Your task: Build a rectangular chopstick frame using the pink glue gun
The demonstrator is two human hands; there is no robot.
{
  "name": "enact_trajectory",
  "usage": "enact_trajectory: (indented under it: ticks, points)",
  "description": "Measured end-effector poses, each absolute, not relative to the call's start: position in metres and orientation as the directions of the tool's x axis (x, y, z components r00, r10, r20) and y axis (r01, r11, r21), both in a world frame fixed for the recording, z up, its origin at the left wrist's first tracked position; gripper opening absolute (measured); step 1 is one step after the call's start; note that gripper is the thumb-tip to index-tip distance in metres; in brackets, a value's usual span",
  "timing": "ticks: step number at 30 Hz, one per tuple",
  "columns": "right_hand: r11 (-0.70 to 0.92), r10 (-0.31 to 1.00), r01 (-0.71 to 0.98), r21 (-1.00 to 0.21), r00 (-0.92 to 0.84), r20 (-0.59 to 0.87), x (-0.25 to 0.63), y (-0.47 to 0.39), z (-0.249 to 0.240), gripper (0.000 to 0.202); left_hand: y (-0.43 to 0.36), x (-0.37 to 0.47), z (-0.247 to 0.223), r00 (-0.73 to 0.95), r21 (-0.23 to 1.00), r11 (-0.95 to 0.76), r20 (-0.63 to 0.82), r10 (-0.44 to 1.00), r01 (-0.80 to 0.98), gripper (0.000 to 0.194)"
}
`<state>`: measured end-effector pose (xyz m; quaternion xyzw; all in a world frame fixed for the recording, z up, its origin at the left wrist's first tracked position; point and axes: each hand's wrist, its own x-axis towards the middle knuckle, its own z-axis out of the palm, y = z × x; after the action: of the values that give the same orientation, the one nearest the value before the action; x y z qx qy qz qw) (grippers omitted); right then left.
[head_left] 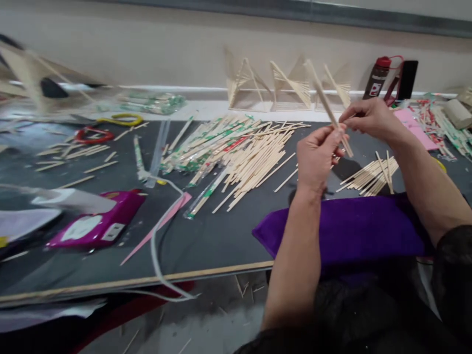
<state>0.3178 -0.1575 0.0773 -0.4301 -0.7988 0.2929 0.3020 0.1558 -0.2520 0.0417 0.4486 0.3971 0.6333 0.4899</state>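
Observation:
My left hand (313, 155) is closed around a pair of wooden chopsticks (322, 96), held tilted above the table with the long end pointing up and left. Motion blurs their upper part. Close against the left fingertips, my right hand (374, 118) is pinched; what lies between its fingers, if anything, is too small to make out. Below the hands is a small pile of bare chopsticks (368, 177). To the left spreads a bigger heap of loose chopsticks (261, 164), beside wrapped chopsticks (206, 142) in green-printed plastic. A purple cloth (368, 226) lies under my forearms.
Stick frameworks (252, 91) stand along the wall. A red-capped bottle (378, 78) and a phone (408, 78) are at the back right. At left lie yellow-handled scissors (123, 119), red-handled pliers (94, 135), a magenta wipes pack (99, 221) and a white cable (155, 246) hanging over the edge.

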Motion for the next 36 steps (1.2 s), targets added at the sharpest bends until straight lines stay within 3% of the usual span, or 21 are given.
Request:
enact_trajectory:
  ticks: [2, 5, 10, 16, 26, 36]
  points:
    - [0.421, 0.887, 0.511, -0.75, -0.406, 0.221, 0.338, -0.164, 0.083, 0.003, -0.244, 0.155, 0.034, -0.134, 0.959, -0.192, 0.166, 0.977, -0.208, 0.015]
    - [0.361, 0.891, 0.541, -0.759, -0.44, 0.11, 0.354, -0.171, 0.083, 0.013, -0.235, 0.16, 0.021, -0.106, 0.985, -0.151, 0.141, 0.984, -0.083, 0.016]
    - [0.351, 0.856, 0.478, -0.805, -0.512, 0.07, 0.35, -0.172, 0.08, 0.015, -0.23, 0.169, 0.005, 0.037, 0.986, -0.105, 0.101, 0.994, 0.126, 0.017]
    - [0.34, 0.868, 0.354, -0.871, -0.475, 0.146, 0.337, -0.167, 0.064, 0.009, -0.227, 0.169, -0.002, 0.091, 0.987, -0.052, 0.038, 0.995, 0.153, 0.023]
    - [0.331, 0.896, 0.305, -0.893, -0.399, 0.196, 0.339, -0.175, 0.045, 0.013, -0.219, 0.165, -0.014, 0.096, 0.95, -0.12, 0.097, 0.991, 0.287, 0.027]
    - [0.337, 0.896, 0.232, -0.912, -0.375, 0.236, 0.347, -0.178, 0.027, 0.013, -0.217, 0.171, -0.022, 0.154, 0.957, -0.071, 0.029, 0.988, 0.28, 0.036]
